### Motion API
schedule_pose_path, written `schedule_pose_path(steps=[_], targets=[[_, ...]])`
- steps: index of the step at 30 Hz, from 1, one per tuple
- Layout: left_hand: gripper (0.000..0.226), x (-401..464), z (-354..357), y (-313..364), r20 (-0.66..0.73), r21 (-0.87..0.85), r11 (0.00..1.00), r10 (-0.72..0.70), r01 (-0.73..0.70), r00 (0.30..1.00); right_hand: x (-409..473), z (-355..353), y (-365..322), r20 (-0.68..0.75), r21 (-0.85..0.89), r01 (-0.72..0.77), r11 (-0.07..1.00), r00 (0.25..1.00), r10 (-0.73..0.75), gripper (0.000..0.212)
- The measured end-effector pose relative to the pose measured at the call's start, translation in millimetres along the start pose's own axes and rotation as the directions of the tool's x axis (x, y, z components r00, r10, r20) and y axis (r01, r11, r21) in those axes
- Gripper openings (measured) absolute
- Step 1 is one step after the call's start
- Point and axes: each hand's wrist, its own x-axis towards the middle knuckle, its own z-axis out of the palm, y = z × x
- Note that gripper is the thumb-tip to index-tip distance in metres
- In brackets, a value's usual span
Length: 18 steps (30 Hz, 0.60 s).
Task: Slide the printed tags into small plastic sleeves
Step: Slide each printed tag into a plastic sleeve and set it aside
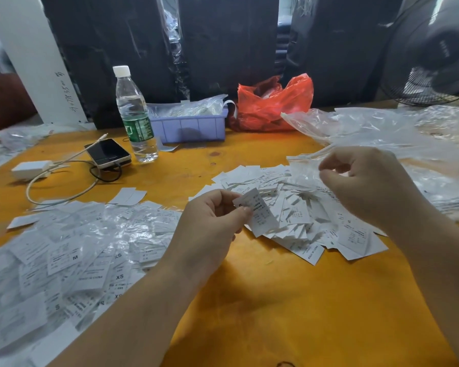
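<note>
Head view: the left hand [212, 218] was up over the orange table [289, 300], thumb and fingers pinched on one printed tag [260, 211], gripping its near-left edge so the rest stuck out to the right, free. The right hand [366, 181] hovered further right and a touch farther off, fingers curled in over the clear sleeves [310, 168]; it looked to be picking at one, but whether it actually had a film between the fingertips I could not tell. Just beneath both hands lay the loose pile of tags [297, 215], and away on the near left spread the finished heap [72, 250], tags already bagged. Far side: a water bottle [135, 115], a phone [109, 153], a purple tray [188, 125], a red bag [270, 104].

By my reckoning that tag would be feather-light and thin, stiff enough to push but easy to buckle, so hold it at one end and lead with the other. The sleeve would be limp, slippery, clingy: rub its mouth open at a corner first.
</note>
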Motion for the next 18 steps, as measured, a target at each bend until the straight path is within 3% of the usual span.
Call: schedule_pose_path(steps=[5, 9, 13, 18], targets=[[0.003, 0.0, 1.2, -1.4, 0.015, 0.020, 1.000, 0.013, -0.013, 1.000, 11.0, -5.6, 25.3, 0.026, -0.144, -0.219, 0.965, 0.974, 0.225, 0.031], [0.002, -1.9, 5.1, -1.8, 0.045, 0.022, 0.999, 0.028, -0.029, 0.999, 16.5, -3.1, 37.5, 0.142, -0.242, -0.391, 0.888, 0.891, 0.431, 0.031], [0.005, -5.1, 9.0, -4.8, 0.097, 0.055, 0.997, 0.042, -0.048, 0.994, 14.6, 4.0, 42.7, 0.209, -0.310, -0.409, 0.858, 0.851, 0.481, 0.027], [0.007, -6.2, 9.6, -7.0, 0.134, 0.090, 0.994, 0.053, -0.065, 0.990, 13.7, 7.1, 51.7, 0.128, -0.338, -0.438, 0.833, 0.855, 0.502, 0.026]])
